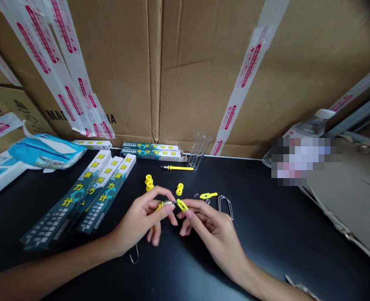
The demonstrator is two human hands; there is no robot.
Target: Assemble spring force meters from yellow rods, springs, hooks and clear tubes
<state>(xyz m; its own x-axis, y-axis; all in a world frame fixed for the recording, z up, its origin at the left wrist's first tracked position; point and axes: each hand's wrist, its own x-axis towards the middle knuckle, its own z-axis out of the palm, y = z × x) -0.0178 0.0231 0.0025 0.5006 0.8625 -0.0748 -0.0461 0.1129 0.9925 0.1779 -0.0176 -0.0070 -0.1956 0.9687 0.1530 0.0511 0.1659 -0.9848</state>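
My left hand (137,217) pinches a yellow rod with a metal spring end (160,206) between thumb and fingers. In my right hand (214,232) is a small yellow slotted piece (182,205), gripped by thumb and forefinger. The two parts meet tip to tip in front of me; whether they are joined I cannot tell. Beyond my hands lie yellow collars (149,183) and two more yellow collars (179,189). Past my right fingers are a small spring (196,195), another yellow slotted piece (208,195) and a bent metal wire loop (225,207).
Long printed boxes (109,196) lie at left, others (150,151) along the cardboard wall (197,75). Clear tubes (199,151) stand behind another yellow rod (180,168). A metal hook (135,257) is near my left wrist. A blue packet (47,150), bottle (310,125) and bag (354,196) flank the black table.
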